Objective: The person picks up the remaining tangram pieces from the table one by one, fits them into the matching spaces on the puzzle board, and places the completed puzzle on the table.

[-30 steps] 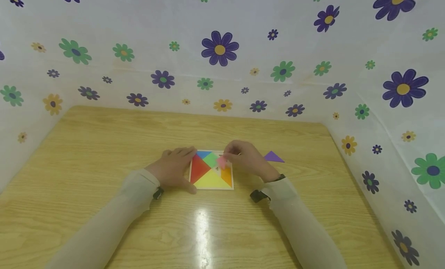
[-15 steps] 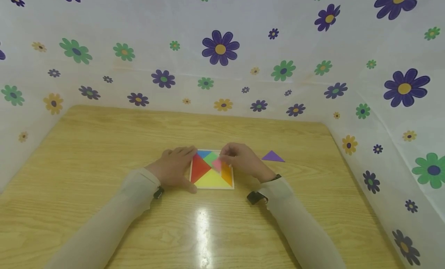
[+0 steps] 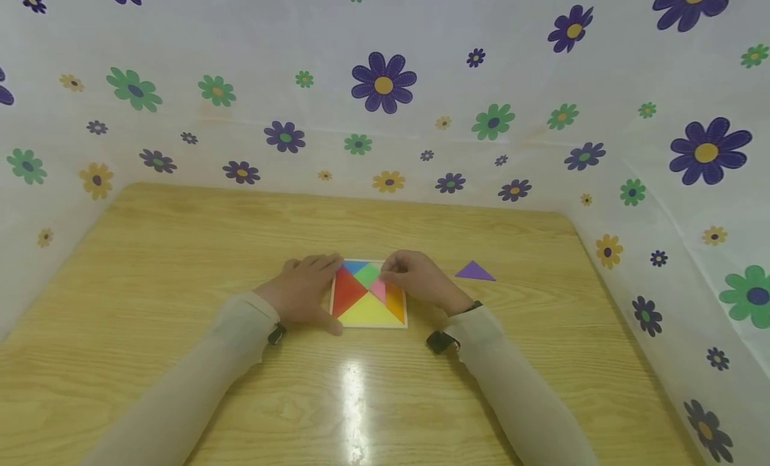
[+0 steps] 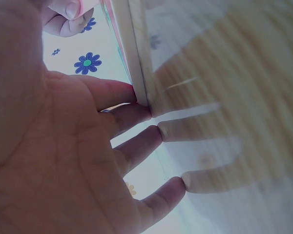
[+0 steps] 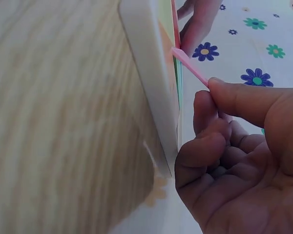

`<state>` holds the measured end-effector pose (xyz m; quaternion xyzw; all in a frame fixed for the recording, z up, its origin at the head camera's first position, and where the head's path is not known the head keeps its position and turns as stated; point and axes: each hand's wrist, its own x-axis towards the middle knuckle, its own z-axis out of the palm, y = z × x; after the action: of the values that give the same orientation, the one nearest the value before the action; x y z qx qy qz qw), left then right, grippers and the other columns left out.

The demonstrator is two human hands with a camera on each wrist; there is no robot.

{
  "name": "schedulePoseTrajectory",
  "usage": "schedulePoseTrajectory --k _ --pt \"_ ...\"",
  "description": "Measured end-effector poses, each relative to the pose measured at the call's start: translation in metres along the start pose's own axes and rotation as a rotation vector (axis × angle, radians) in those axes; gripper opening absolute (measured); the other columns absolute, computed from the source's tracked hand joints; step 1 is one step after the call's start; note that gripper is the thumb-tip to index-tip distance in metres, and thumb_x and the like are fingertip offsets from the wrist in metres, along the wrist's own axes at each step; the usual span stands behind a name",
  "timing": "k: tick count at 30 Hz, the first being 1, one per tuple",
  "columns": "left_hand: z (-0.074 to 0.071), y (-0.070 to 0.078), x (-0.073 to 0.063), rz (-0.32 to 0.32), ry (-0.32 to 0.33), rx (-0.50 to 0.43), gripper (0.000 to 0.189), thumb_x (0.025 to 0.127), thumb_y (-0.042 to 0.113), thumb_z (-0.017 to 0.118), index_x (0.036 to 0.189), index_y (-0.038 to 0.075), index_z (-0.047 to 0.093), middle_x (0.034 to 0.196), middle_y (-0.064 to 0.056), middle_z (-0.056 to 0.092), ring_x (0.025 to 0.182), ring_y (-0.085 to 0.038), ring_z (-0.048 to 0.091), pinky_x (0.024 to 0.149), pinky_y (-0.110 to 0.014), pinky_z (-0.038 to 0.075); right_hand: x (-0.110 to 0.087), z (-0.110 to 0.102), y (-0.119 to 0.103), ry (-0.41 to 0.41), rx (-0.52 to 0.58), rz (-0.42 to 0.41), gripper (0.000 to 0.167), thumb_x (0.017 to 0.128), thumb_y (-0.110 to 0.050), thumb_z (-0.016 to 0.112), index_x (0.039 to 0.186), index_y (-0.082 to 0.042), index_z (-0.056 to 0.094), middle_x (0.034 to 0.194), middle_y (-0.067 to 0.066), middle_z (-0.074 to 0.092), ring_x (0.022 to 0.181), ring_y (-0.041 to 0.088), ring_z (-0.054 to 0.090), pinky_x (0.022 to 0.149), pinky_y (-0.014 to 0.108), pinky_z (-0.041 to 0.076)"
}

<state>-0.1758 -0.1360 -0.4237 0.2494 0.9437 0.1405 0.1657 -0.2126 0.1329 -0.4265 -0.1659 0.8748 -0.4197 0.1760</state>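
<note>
A square tangram board [image 3: 373, 327] with a pale frame lies mid-table in the head view. Red [image 3: 347, 295], yellow [image 3: 371, 313], orange [image 3: 394, 302], green [image 3: 366, 275] and blue [image 3: 355, 267] pieces sit in it. My left hand [image 3: 302, 289] lies along its left side, fingers extended, fingertips right at the frame in the left wrist view. With thumb and forefinger my right hand [image 3: 423, 277] pinches a small pink tangram piece [image 5: 193, 68]. That piece tilts in the right wrist view, its lower end at the board's surface between green and orange.
A purple triangle piece [image 3: 476, 271] lies flat on the wooden table [image 3: 240, 386], right of the right hand. Flower-print cloth [image 3: 325, 105] rises behind the table and along both sides.
My right hand has moved slightly left and lowered the pink piece from above the board into the gap beside the green one. The left hand stays put.
</note>
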Motion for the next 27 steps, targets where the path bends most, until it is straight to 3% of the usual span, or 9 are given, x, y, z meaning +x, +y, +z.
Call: schedulePoseTrajectory --k 21,27 --pt "0.0001 0.0007 0.0008 -0.002 -0.005 0.003 0.127 0.072 0.073 0.079 0.165 0.009 0.022 0.172 -0.009 0.022 0.156 -0.036 0.020 0.121 -0.063 0.020 -0.0013 0.0063 -0.0057 -0.033 -0.133 0.089 0.015 0.102 -0.023 0.067 0.107 -0.009 0.065 0.099 0.004 0.066 0.091 0.022 0.060 0.084 0.034 0.054" --pt "0.0014 -0.0017 0.0019 0.006 0.002 0.019 0.128 0.071 0.075 0.079 0.165 0.009 0.022 0.172 -0.009 0.022 0.156 -0.036 0.021 0.120 -0.064 0.021 -0.0013 0.0065 -0.0051 -0.039 -0.128 0.079 0.034 0.101 -0.020 0.069 0.128 -0.006 0.056 0.099 0.008 0.059 0.085 0.022 0.055 0.074 0.031 0.048"
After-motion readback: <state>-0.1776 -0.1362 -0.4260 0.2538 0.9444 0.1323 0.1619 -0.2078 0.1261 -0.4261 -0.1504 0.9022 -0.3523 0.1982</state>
